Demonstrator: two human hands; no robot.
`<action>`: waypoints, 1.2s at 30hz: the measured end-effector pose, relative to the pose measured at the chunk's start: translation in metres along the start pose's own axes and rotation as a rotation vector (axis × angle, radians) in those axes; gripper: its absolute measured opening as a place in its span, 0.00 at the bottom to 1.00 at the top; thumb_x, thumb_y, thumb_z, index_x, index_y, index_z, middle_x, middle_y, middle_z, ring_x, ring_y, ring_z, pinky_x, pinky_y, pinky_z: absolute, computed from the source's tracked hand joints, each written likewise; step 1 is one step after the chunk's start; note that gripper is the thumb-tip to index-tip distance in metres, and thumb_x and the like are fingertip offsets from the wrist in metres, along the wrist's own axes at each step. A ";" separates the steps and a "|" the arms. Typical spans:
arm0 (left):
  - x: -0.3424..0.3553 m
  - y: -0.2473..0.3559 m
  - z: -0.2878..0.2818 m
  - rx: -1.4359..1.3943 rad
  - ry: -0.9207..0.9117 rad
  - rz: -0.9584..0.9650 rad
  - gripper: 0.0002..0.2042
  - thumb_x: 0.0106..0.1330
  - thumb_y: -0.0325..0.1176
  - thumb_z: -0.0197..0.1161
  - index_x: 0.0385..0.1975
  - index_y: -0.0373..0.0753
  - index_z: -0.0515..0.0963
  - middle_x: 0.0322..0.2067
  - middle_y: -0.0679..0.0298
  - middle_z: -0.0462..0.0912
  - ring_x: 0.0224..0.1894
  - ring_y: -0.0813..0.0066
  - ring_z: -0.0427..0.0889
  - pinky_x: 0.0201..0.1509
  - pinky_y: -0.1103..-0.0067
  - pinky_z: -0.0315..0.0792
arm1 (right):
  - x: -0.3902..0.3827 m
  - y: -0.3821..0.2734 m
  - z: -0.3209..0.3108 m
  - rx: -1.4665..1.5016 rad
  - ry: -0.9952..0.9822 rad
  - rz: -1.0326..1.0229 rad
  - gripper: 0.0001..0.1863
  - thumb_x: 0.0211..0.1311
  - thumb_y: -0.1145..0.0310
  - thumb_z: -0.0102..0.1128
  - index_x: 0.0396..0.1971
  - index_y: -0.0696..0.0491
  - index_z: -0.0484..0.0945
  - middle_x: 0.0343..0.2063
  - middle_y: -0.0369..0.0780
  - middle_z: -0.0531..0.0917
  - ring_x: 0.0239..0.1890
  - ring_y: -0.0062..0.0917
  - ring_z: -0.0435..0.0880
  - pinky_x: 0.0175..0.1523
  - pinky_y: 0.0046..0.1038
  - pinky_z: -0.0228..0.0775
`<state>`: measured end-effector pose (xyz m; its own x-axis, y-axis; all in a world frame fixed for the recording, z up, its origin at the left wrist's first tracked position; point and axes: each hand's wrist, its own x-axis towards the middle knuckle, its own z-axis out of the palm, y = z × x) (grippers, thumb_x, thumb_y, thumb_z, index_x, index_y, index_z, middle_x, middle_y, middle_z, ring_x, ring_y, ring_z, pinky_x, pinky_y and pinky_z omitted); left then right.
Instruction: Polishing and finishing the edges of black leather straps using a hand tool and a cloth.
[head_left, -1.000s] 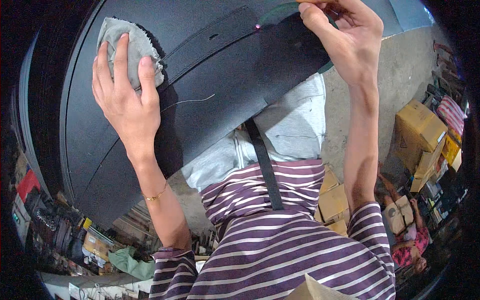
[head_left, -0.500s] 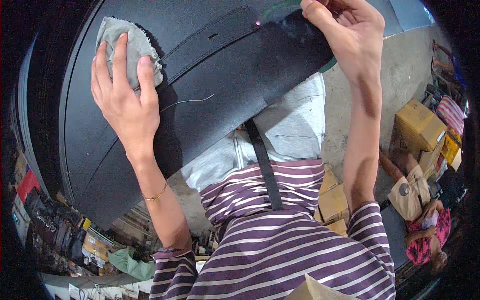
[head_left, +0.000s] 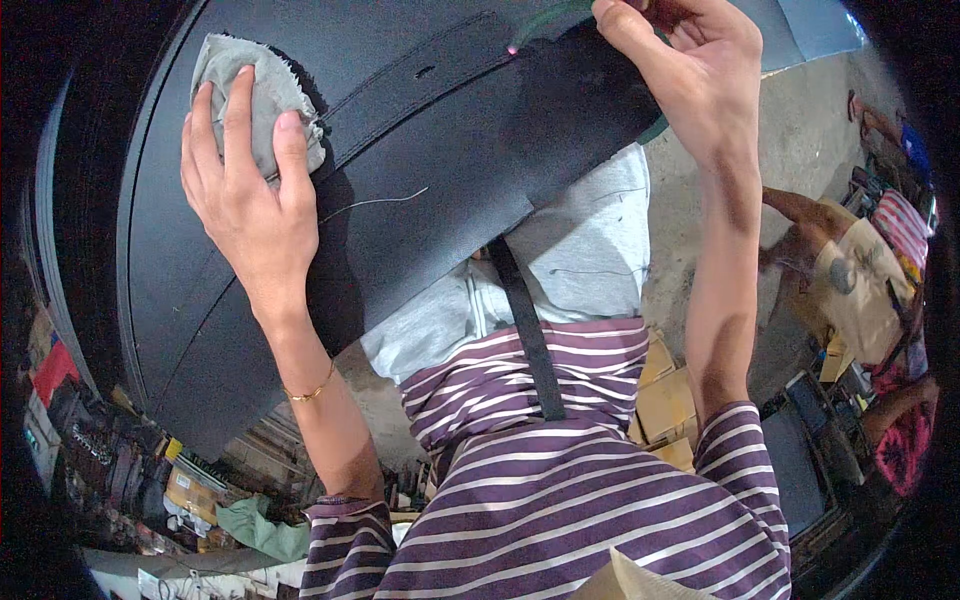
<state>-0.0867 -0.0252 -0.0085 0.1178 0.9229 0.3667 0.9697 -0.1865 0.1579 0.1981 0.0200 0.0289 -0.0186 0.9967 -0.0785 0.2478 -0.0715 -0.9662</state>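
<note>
My left hand (head_left: 245, 200) presses a bunched grey cloth (head_left: 265, 105) onto a black leather-like panel (head_left: 420, 220), its fingers spread and curved over the cloth. At the upper right my right hand (head_left: 705, 85) has its fingers curled in a pinch; what it holds is hidden. Just left of that thumb, a faint green arc (head_left: 545, 20) ends in a small pink spot (head_left: 512, 49) on the panel. The panel has a stitched band with a small slot (head_left: 423, 72). A loose thread (head_left: 390, 197) lies across it.
A dark strap (head_left: 525, 320) crosses my clothing below the panel. On the right a co-worker carries or wears something beige (head_left: 860, 280) above a concrete floor (head_left: 805, 140). Cardboard boxes (head_left: 660, 400) are behind me; piled materials and a green cloth (head_left: 260, 520) are at lower left.
The co-worker on the right has moved upward in the view with the beige item. My right hand and the pink spot have shifted slightly left; my left hand is almost still.
</note>
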 end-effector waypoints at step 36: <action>0.009 0.100 -0.259 -0.786 0.470 0.105 0.06 0.56 0.28 0.62 0.30 0.32 0.76 0.22 0.56 0.77 0.20 0.69 0.75 0.23 0.79 0.67 | -0.016 0.028 -0.009 0.266 0.076 -0.095 0.05 0.58 0.79 0.58 0.34 0.59 0.78 0.25 0.31 0.79 0.29 0.11 0.76 0.36 0.15 0.67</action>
<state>-0.0438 -0.1230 0.2483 -0.0693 0.6884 0.7220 0.5139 -0.5957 0.6173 0.2141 0.0023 0.0049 0.0459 0.9987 0.0242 -0.0149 0.0249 -0.9996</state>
